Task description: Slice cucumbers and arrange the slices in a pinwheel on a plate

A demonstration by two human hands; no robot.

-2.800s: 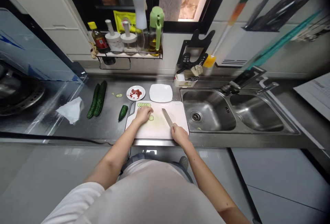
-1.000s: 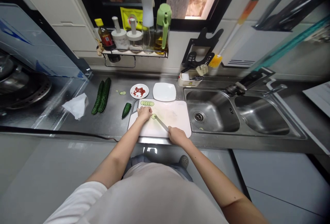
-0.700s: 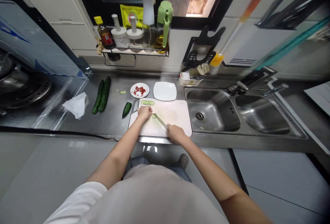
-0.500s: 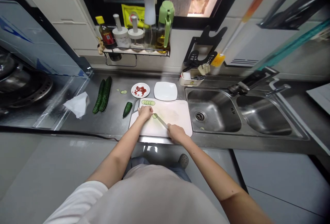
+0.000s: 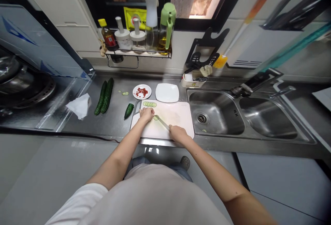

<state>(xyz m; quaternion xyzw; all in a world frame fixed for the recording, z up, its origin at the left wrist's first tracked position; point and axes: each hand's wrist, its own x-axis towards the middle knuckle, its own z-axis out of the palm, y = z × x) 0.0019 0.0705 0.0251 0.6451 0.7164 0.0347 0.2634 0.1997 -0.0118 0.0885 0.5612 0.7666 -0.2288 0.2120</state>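
My right hand (image 5: 178, 134) is wrapped round the handle of a kitchen knife (image 5: 163, 124), its blade pointing up and left across the white cutting board (image 5: 181, 116). At the blade's tip lies a thin cucumber slice (image 5: 156, 117), flat on the board. Just left of it rests my left hand (image 5: 147, 114), fingers bent and drawn together; whatever they grip is hidden under them. A row of overlapping cucumber slices (image 5: 150, 104) lies along the board's top left. Beside the board's left edge is a cut cucumber piece (image 5: 128, 111).
Behind the board stand a plate of chopped red pepper-like bits (image 5: 142, 92) and a white square plate (image 5: 167, 93). Two whole cucumbers (image 5: 104, 96) and a crumpled white cloth or tissue (image 5: 79, 106) lie left. A double sink (image 5: 216, 113) adjoins the right; a condiment rack (image 5: 139, 53) hangs above.
The head view has shifted slightly, so the scene sits a little lower and to the right. Both hands, the knife and the slices keep nearly the same places on the board.
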